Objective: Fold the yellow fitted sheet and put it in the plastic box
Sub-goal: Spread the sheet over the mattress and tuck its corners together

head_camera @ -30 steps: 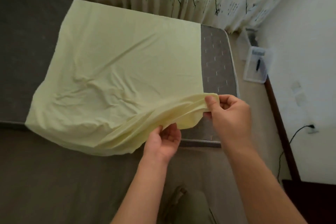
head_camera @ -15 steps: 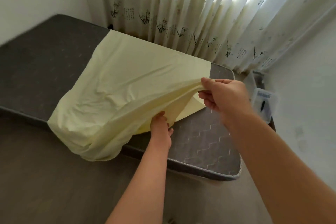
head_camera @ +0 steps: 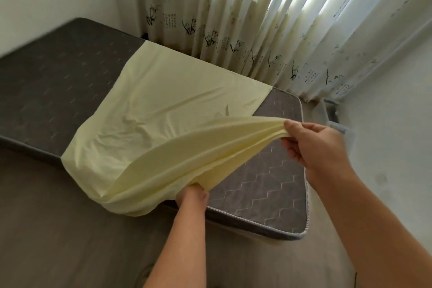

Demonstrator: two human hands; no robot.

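view down onto a dark grey quilted mattress (head_camera: 58,77) lying low on a grey-brown floor (head_camera: 58,229). left end of the mattress cut off by the frame.

spread over the middle of the mattress: a pale yellow fitted sheet (head_camera: 163,105), far edge straight along the mattress's far side, near left part draped over the mattress's near edge and sagging toward the floor. near right corner of the sheet lifted clear of the mattress top and pulled into a taut, gathered band between two bare hands.

right hand (head_camera: 313,147) above the mattress's right end, thumb and curled fingers pinching the bunched edge of the sheet. left hand (head_camera: 192,196) at the mattress's near edge, pushed up into the cloth from below; only the back of the hand and knuckles in sight, fingertips buried in the folds and closed on the fabric. both forearms cut off at the bottom of the frame. underside of the lifted flap hidden.

beyond the mattress's far side, pleated cream curtains (head_camera: 257,18) printed with dark bamboo sprigs, tops out of frame. past the mattress's far right corner, beside a white wall, only a sliver of pale blue rim showing behind the right hand, apparently the plastic box (head_camera: 337,127); too little visible to tell more. well apart from the sheet.
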